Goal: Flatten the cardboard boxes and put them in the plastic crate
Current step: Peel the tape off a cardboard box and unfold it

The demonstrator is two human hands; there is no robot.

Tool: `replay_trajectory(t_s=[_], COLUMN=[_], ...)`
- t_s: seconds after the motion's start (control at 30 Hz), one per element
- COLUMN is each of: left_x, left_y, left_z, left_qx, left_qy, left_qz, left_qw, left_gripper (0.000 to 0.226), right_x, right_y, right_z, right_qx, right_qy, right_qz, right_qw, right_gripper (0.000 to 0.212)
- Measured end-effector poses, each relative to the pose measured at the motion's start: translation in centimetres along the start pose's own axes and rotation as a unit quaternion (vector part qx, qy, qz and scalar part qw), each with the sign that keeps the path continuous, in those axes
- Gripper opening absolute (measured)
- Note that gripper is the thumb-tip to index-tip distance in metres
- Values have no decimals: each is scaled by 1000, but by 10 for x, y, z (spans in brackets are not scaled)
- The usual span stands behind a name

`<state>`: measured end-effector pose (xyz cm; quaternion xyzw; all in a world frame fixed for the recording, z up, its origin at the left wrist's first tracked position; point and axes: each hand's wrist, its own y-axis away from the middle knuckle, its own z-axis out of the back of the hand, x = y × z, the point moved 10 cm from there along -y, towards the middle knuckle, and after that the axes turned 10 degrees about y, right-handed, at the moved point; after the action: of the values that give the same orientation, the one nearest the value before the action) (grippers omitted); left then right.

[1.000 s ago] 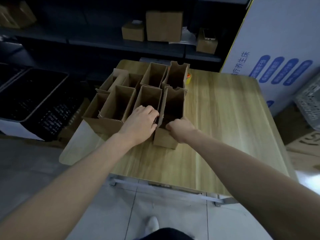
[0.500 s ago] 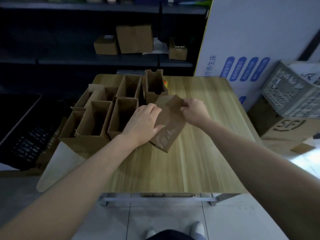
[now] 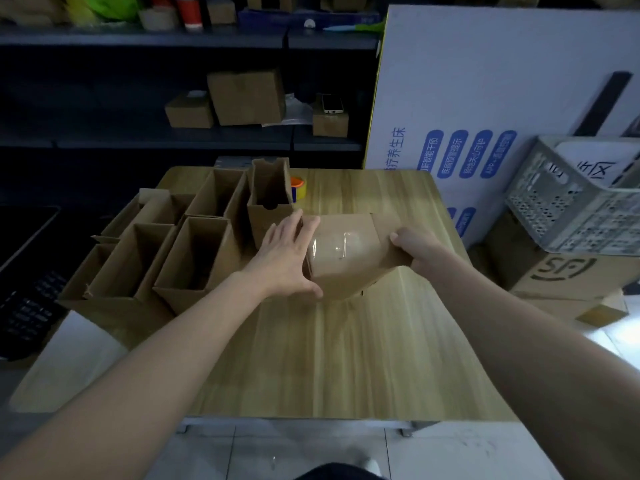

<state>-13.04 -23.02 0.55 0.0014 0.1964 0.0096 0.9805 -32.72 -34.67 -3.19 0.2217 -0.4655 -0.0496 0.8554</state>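
A small brown cardboard box (image 3: pixel 346 254), taped on its upturned face, lies tipped over above the wooden table (image 3: pixel 346 358). My left hand (image 3: pixel 287 258) presses flat against its left side, thumb under the near edge. My right hand (image 3: pixel 414 251) grips its right end, fingers curled round the edge. Several open, upright cardboard boxes (image 3: pixel 194 258) stand grouped on the table's left half, the tallest one (image 3: pixel 268 199) just behind my left hand. A grey perforated plastic crate (image 3: pixel 568 206) sits tilted on cartons to the right of the table.
A roll of tape (image 3: pixel 298 188) lies behind the tall box. A large white printed board (image 3: pixel 485 98) leans behind the table at the right. Dark shelving (image 3: pixel 173 133) with more boxes fills the back. A black crate (image 3: pixel 24 306) stands on the floor at left.
The box has come out of the group and been tipped over to the right; it now shows its taped face. My right hand has shifted to its right end, my left to its left side.
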Motion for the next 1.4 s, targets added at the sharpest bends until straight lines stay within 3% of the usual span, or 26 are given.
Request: replay_trajectory(t_s=[0.17,0.27,0.4,0.5,0.63,0.83,1.03,1.27,1.4], left_x=[-20,-34,-43,-47,-51,-53,-51,-36,-31], left_y=[-20,-27,-33,-37,-44,-60,-66,-76,-79], left_z=[-13,-19,-25,-26,-27,-31,-45,-46,-38], left_qx=[22,21,13,15,33,56,102,151,134], left_qy=[79,78,58,66,50,38,97,113,160], left_qz=[17,13,25,26,30,10,-25,-50,-60], left_qw=[997,997,998,997,998,998,990,981,976], left_gripper=[120,116,123,129,136,141,143,127,128], right_x=[-36,-43,-30,-13,0,22,15,-7,-26], right_y=[-19,-31,-34,-27,-13,1,0,-17,-24], right_z=[10,11,15,-1,-23,-43,-52,-42,-43], right_qx=[33,39,19,100,212,201,169,153,143], right_qy=[-29,67,267,246,225,346,393,376,380], right_qz=[-62,-30,60,151,195,283,259,185,146], right_qw=[997,997,962,952,931,872,866,895,902], right_gripper=[25,33,66,89,107,129,140,120,123])
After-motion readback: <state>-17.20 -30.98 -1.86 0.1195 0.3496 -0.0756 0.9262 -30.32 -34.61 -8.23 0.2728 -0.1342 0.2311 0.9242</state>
